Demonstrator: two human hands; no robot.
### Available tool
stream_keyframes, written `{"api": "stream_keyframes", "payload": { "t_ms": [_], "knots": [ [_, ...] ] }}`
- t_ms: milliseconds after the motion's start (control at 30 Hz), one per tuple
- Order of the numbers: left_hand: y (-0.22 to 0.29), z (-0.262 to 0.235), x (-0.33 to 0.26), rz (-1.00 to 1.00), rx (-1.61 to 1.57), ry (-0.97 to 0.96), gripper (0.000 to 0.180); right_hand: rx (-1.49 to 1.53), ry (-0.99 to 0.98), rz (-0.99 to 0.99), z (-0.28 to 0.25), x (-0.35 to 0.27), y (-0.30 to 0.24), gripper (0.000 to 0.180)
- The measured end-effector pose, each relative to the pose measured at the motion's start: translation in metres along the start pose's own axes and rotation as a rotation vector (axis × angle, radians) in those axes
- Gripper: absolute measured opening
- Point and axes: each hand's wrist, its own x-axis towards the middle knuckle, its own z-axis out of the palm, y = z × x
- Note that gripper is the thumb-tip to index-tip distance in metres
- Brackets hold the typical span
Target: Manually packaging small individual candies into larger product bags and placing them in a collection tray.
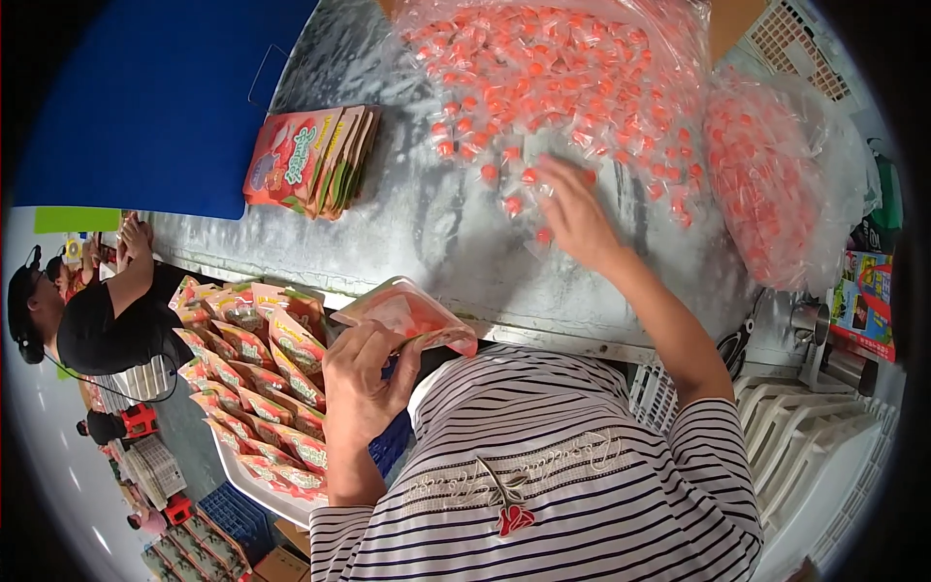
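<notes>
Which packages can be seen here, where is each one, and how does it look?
Open pouch: in left hand, flat, orange-pink.
Stack of pouches: on table, upper left, orange-red.
Filled pouches: white tray, lower left.
Wrapped candies: clear bag, small orange pieces; right hand on them.
Second bag: right, same candies.

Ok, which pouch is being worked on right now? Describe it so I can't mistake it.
Start at the grey table and come to its near edge, right above the striped shirt. The pouch sits there in the left hand. Unlike the flat ones in the tray beside it, its mouth is held open.
</notes>
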Motion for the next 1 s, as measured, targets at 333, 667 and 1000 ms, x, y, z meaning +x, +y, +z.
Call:
{"api": "stream_keyframes", "payload": {
  "t_ms": [333, 667, 1000],
  "knots": [
    [0.0, 0.002, -0.005, 0.003, -0.038, 0.007, 0.01, 0.282, 0.109, 0.391, -0.037, 0.009, 0.038, 0.029],
    [-0.003, 0.004, -0.01, 0.023, -0.029, 0.028, 0.011, 0.145, 0.031, 0.118, -0.018, 0.004, -0.024, 0.028],
    [0.004, 0.006, -0.019, -0.028, -0.023, 0.029, 0.012, 0.097, -0.058, 0.071, 0.011, 0.067, 0.001, 0.027]
  ]
}}
